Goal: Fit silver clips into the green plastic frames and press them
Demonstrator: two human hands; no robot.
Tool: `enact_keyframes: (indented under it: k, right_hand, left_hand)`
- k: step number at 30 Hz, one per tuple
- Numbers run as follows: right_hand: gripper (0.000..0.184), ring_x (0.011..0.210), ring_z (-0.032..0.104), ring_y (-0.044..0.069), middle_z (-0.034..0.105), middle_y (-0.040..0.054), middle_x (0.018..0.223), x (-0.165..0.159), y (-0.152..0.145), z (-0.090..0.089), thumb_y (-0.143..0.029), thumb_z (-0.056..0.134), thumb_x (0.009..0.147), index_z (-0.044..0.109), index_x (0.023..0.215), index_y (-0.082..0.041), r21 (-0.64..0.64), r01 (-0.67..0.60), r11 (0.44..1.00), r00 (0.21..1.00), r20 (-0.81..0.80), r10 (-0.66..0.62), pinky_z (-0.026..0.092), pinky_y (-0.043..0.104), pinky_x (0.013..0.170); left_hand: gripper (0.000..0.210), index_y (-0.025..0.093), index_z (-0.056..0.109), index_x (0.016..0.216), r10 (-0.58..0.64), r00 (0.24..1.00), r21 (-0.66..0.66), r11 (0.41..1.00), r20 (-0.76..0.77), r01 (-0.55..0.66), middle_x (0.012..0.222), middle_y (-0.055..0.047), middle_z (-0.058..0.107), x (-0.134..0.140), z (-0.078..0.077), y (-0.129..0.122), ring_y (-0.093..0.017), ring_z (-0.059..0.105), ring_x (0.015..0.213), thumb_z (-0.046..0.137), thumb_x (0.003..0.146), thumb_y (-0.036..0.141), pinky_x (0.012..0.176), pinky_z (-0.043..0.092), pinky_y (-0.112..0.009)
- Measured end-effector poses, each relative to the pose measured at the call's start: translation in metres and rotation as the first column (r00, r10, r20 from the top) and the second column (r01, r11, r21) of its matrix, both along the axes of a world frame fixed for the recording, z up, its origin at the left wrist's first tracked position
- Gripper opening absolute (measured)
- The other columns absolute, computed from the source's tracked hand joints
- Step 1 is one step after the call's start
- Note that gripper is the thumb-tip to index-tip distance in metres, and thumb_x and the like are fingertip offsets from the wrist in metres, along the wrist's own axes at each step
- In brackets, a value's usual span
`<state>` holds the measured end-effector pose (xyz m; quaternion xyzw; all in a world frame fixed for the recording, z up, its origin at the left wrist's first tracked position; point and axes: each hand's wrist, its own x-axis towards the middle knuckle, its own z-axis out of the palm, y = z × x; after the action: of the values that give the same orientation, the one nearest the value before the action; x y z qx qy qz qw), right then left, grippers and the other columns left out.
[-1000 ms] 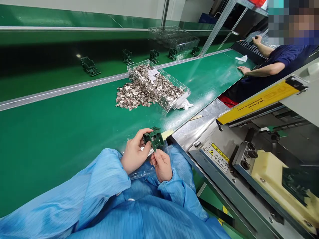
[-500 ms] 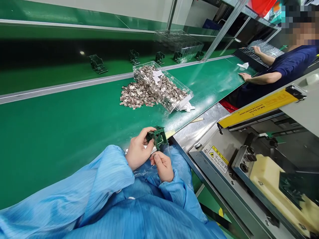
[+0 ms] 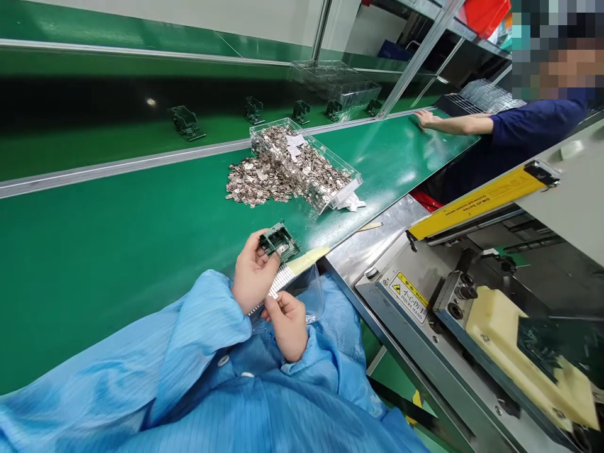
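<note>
My left hand [image 3: 255,270] grips a dark green plastic frame-like part [image 3: 282,243] with open windows, held tilted above the belt's near edge. Just below it, a sheet of small white pieces in rows [image 3: 282,279] on a yellowish backing [image 3: 307,258] lies along the edge. The fingertips of my right hand [image 3: 287,324] are pinched together at the lower end of this sheet; what is between them is too small to make out. A clear plastic bag [image 3: 314,296] hangs beside my right hand.
Ahead on the green belt [image 3: 155,251], a clear tray [image 3: 346,190] spills small metal pieces [image 3: 255,182]. Several green parts [image 3: 186,123] stand on the back ledge. At right is a machine with a yellow bar [image 3: 476,201] and a warning label [image 3: 409,296]. A co-worker's arm [image 3: 462,124] reaches over the belt.
My left hand has shifted slightly left and tilted the green part, baring the white sheet. My right hand moved down and left to the sheet. The co-worker's arm now stretches farther across the belt.
</note>
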<state>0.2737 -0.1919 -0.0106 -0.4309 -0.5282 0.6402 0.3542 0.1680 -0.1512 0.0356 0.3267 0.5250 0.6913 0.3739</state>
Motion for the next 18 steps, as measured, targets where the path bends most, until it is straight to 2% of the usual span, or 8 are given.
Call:
enact_keyframes:
  k: [4,11,18]
  right_hand:
    - [0.043,0.052,0.045,0.014,0.055,0.0004,0.055,0.006,0.004,-0.002,-0.054,0.058,0.086,0.059,0.064,-0.018,0.048,0.053,0.997,0.999,0.011,-0.053,0.036,0.026,0.052]
    - [0.047,0.055,0.045,0.015,0.05,-0.0007,0.055,0.015,0.019,-0.002,-0.055,0.053,0.09,0.052,0.059,-0.02,0.121,0.137,0.983,0.99,-0.036,-0.134,0.037,0.027,0.055]
    - [0.049,0.056,0.042,0.015,0.046,-0.0006,0.057,0.016,0.027,-0.018,-0.058,0.043,0.093,0.048,0.061,-0.021,0.256,0.083,0.963,0.995,0.036,-0.095,0.034,0.028,0.054]
  left_hand:
    - [0.039,0.017,0.049,0.109,-0.016,0.999,-0.005,1.0,0.049,0.016,0.1,-0.006,0.067,0.002,0.003,-0.006,-0.016,0.066,0.095,0.065,0.074,0.022,0.086,0.052,-0.026]
    - [0.038,0.018,0.05,0.116,-0.159,0.985,-0.037,0.987,-0.067,0.157,0.105,-0.006,0.067,0.001,-0.006,-0.015,-0.017,0.067,0.096,0.061,0.08,0.021,0.083,0.054,-0.026]
    - [0.04,0.018,0.051,0.117,-0.142,0.983,-0.03,0.99,-0.114,0.14,0.109,-0.006,0.066,0.002,-0.01,-0.012,-0.017,0.066,0.098,0.062,0.079,0.022,0.084,0.053,-0.025]
